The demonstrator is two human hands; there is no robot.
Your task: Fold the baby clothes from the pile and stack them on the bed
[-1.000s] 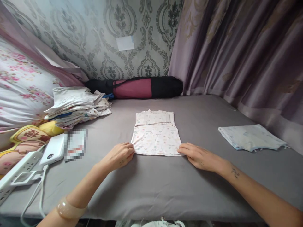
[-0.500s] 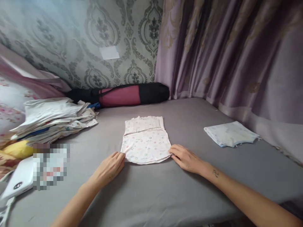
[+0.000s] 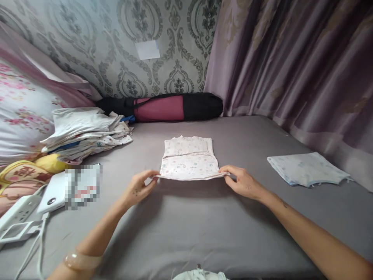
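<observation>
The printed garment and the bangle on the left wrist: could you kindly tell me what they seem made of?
The printed garment looks like thin, matte fabric, perhaps cotton: it bends in soft folds. The bangle looks hard and glossy, with bright highlights; possibly stone, glass or plastic.

On the bed (image 3: 204, 225), the garment (image 3: 188, 165) lies in the middle, its near edge between the left hand (image 3: 141, 186) and right hand (image 3: 243, 183). Behind it, a bag (image 3: 160, 109) lies before the wall (image 3: 96, 42). A clothes pile (image 3: 84, 130) sits back left, a power bank (image 3: 54, 190) and power strip (image 3: 23, 212) before it. Folded cloth (image 3: 309, 169) lies right, near the curtain (image 3: 262, 66).
</observation>
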